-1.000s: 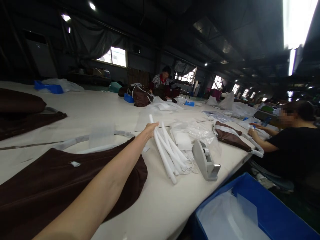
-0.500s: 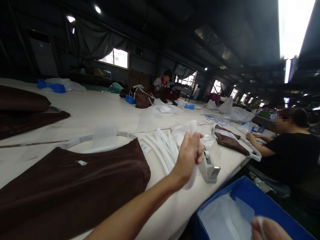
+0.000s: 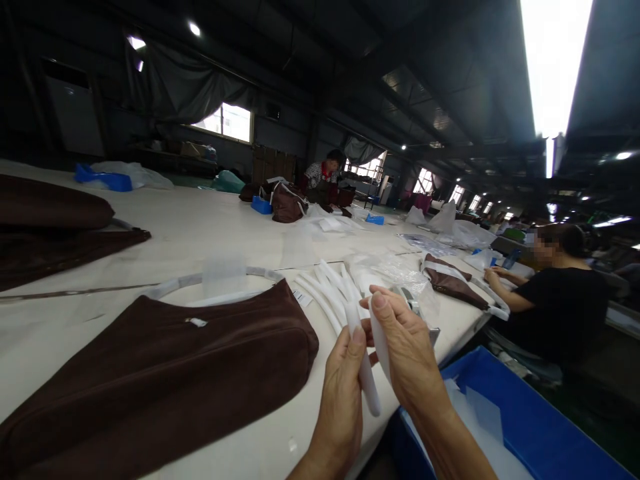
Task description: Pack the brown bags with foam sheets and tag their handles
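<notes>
My left hand (image 3: 345,383) is closed around a rolled white foam tube (image 3: 369,387), which slants down past the fingers. Close beside it, my right hand (image 3: 410,340) pinches a thin white foam sheet (image 3: 380,340), bent between thumb and fingers. Beyond both hands lies a pile of similar white foam tubes (image 3: 327,293) on the table. A tape dispenser (image 3: 434,333) stands partly hidden behind my right hand. To the left rests a dark brown handbag (image 3: 165,373), its handle (image 3: 180,283) wrapped in white foam, with a tag (image 3: 302,298) near its right end.
A blue bin (image 3: 540,420) with white foam sheets (image 3: 480,413) stands below the table's right edge. Another brown bag (image 3: 453,283) and clear plastic bags (image 3: 390,273) lie farther right. One co-worker (image 3: 555,300) sits at the right, another (image 3: 323,177) at the far side.
My right hand has come up from over the blue bin with a white foam sheet, next to my left hand. My left hand has lowered with its foam tube. The view has shifted slightly right.
</notes>
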`<state>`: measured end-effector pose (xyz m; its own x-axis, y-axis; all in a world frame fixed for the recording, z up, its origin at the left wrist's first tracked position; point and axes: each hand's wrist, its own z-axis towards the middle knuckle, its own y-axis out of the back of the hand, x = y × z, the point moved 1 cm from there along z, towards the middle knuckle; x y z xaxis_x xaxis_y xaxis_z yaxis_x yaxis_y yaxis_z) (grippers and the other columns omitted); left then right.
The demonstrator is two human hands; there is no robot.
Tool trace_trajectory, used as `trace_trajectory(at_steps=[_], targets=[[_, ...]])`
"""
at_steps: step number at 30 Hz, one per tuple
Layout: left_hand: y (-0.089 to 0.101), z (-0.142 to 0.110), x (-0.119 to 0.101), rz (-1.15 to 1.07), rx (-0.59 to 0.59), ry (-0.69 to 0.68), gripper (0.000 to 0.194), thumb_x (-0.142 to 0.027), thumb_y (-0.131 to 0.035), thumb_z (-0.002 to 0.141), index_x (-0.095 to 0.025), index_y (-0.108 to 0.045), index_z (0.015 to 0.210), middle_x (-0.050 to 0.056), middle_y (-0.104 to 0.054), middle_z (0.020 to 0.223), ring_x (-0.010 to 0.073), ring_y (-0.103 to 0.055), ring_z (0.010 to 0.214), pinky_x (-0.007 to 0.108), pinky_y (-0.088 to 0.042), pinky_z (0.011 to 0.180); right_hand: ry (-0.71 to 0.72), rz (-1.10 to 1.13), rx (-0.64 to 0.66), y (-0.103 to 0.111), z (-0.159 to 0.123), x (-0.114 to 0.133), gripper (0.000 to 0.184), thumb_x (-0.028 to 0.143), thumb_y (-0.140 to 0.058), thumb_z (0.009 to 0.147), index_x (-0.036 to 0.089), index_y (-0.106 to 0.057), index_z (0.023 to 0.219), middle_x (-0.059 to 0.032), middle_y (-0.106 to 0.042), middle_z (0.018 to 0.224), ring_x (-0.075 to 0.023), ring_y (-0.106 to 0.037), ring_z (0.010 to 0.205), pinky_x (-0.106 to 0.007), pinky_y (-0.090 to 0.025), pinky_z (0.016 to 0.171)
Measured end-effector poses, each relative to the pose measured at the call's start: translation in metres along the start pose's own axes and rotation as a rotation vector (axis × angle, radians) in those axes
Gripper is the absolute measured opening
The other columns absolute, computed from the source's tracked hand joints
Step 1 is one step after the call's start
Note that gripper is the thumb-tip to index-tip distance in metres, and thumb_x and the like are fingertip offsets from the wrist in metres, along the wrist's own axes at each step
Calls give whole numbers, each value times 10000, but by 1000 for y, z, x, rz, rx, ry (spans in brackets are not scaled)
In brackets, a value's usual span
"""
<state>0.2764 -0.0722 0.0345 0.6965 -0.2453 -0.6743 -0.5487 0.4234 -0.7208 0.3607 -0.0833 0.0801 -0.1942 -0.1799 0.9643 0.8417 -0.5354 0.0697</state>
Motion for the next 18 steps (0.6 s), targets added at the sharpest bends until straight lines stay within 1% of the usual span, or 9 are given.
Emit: trace_trajectory(at_steps=[1,3,5,9,11,12,15,17,18], targets=[[1,-2,-2,-25,14,-11,363,-459,-599,932,-244,-665,1216,93,-633,1271,253,-568,1197,341,-455,1020,33,-26,-9,-4,-2,2,475,640,-621,829,195,-740,949,-103,-520,1388,-250,-630,1011,-323,-566,691],[2,-4,-6,-47,31,-18,368,-429,-627,923,-257,-652,1247,84,-640,1278,248,-571,1216,338,-422,1067,121,-80,-18,-11,-4,6,401,592,-626,852,213,-755,873,-83,-575,1323,-265,-547,1193,-381,-485,985],[2,-5,-8,-52,60,1,381,-424,-636,919,-257,-646,1261,87,-653,1263,248,-582,1212,332,-427,1065,172,-113,-13,-16,-3,13,366,561,-621,868,220,-753,845,-78,-608,1267,-259,-510,1244,-392,-379,1097],[3,-5,-12,-69,106,40,406,-412,-677,891,-236,-640,1255,92,-696,1165,266,-621,1150,331,-489,985,177,-184,114,-17,-4,28,414,581,-546,908,207,-722,876,-65,-661,1058,-231,-590,1054,-350,-438,993],[3,-3,-16,-88,84,45,395,-416,-712,862,-213,-662,1197,93,-714,1099,266,-654,1076,327,-516,934,128,-201,230,-13,-11,31,438,591,-496,933,206,-693,1004,-55,-653,1010,-218,-596,994,-340,-452,959],[4,-1,-18,-104,55,50,391,-426,-735,839,-201,-674,1153,92,-721,1055,262,-674,1021,325,-531,900,91,-184,288,-9,-16,29,438,585,-505,933,216,-660,1111,-54,-646,1050,-216,-592,1016,-339,-448,971],[7,6,-26,-154,-79,86,420,-452,-812,746,-171,-687,1032,73,-717,883,226,-705,821,307,-568,773,-53,-63,451,8,-42,8,575,529,-667,856,270,-506,1344,-51,-618,1184,-209,-578,1083,-329,-438,987],[10,11,-28,-164,-136,98,443,-457,-835,712,-150,-679,990,63,-700,818,202,-699,723,295,-576,706,-229,5,591,23,-64,-17,585,530,-732,798,244,-546,1273,-52,-658,1034,-188,-613,900,-287,-484,803],[12,13,-27,-165,-139,102,446,-461,-833,714,-141,-673,979,67,-699,820,196,-697,702,292,-578,690,-324,33,642,31,-76,-30,545,555,-737,783,216,-584,1182,-40,-654,900,-158,-592,758,-252,-460,675]])
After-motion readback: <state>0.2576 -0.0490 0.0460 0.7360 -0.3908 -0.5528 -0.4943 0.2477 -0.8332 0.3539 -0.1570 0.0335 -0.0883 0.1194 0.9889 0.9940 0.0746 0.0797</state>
